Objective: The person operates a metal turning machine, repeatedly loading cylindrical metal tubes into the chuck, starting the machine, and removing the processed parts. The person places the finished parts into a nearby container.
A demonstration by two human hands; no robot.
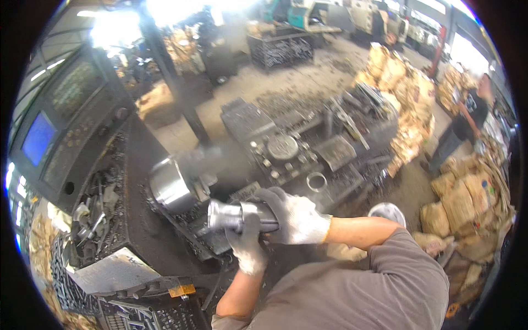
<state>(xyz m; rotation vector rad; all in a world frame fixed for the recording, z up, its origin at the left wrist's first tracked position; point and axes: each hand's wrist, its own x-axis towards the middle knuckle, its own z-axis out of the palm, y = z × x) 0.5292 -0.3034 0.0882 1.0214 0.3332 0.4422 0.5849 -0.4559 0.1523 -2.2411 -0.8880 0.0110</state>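
Observation:
Both my hands wear white and dark grey work gloves. Between them is a shiny metal sleeve [223, 215] with a flared end that points left. The fingers of my left hand [247, 245] close round it from the near side. My right hand [294, 218] wraps its right end, hiding that part of it. Just beyond the flared end stands the bright round chuck [169, 186] of a lathe, with a gap between the two. A grey blur hangs over the area beside the chuck.
A control panel with a blue screen [38, 138] rises at left. Wrenches and tools [94, 226] lie in a tray below it. The lathe carriage [282, 147] carries a metal ring [317, 182]. Stuffed sacks [410, 102] stand at right, near another person [467, 121].

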